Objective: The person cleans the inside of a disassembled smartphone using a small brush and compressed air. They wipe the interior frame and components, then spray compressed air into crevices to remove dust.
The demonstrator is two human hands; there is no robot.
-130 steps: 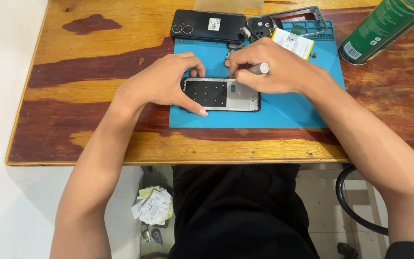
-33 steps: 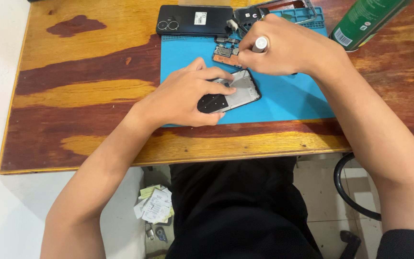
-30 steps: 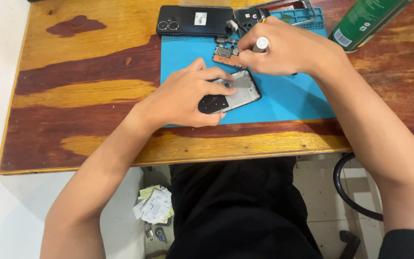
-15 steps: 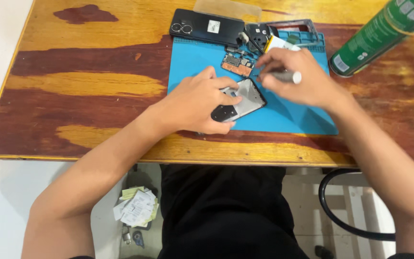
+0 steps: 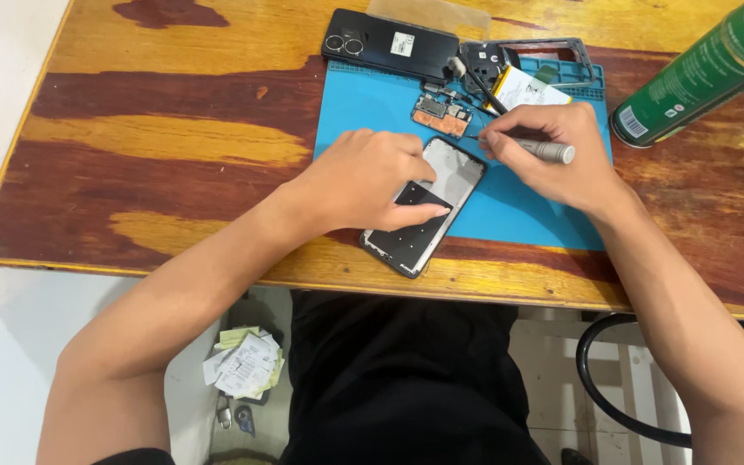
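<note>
Your opened phone frame (image 5: 428,211) lies slanted across the near edge of the blue mat (image 5: 372,103), its lower corner reaching past the mat onto the table's near edge; it is a flat rounded rectangle with a thin dark rim, pale grey and matte at its far end, glossy black at the near end; your left hand (image 5: 370,176) presses flat on its left half, fingers spread over the dark patch, pinning it rather than gripping it; your right hand (image 5: 553,155) is closed around a slim silver screwdriver (image 5: 544,151), a smooth metal barrel held like a pen, its fine tip pointing at the frame's far corner; whether the tip touches, you cannot tell.

Just beyond the frame sits a small circuit board (image 5: 441,116), coppery and studded with tiny parts; behind it, at the mat's far edge, a black phone back cover (image 5: 389,43) lies flat, glossy, with twin camera rings; to its right lie a black plastic inner frame (image 5: 527,52), a white-wrapped flat battery (image 5: 527,86) and a dark tweezer-like tool (image 5: 480,82), close together and partly hidden by your right hand; the mat is rubbery with ridged compartments at its far right corner; the wooden table (image 5: 157,146) is varnished in streaks of red-brown and yellow; a green spray can (image 5: 699,73) lies tilted near the far right corner, well apart from the frame.
</note>
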